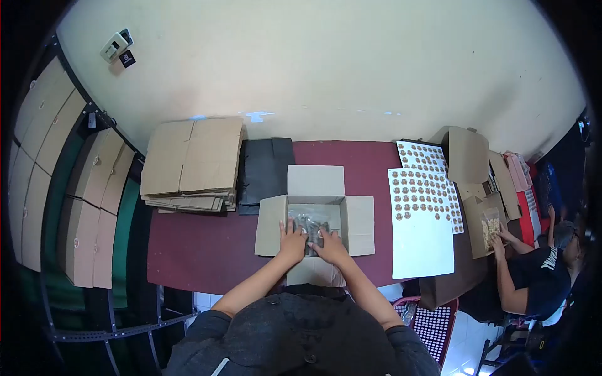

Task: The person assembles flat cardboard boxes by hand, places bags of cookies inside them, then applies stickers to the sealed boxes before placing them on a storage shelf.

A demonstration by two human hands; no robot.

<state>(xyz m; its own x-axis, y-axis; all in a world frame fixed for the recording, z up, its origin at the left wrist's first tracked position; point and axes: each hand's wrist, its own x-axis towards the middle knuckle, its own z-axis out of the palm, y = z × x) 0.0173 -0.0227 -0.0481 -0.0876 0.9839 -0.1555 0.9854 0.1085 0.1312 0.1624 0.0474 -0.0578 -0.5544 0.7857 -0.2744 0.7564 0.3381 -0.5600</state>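
In front of me an open cardboard box [271, 227] stands on the table with its flaps folded outward. Inside it lies a clear plastic bag [310, 224] with dark contents that I cannot make out. My left hand [292, 242] reaches into the box and grips the bag's left side. On the other side, my right hand [331, 247] has its fingers on the bag's right part, thumb toward the middle. The lower part of the bag is partly hidden by my hands.
Flattened cardboard boxes [191, 156] are stacked on the dark red table [194, 250], beside black sheets [263, 169]. Sheets of round stickers [421, 213] lie to the right. A co-worker [527, 276] handles a bag [490, 227] over another box. Shelved boxes [81, 244] stand left.
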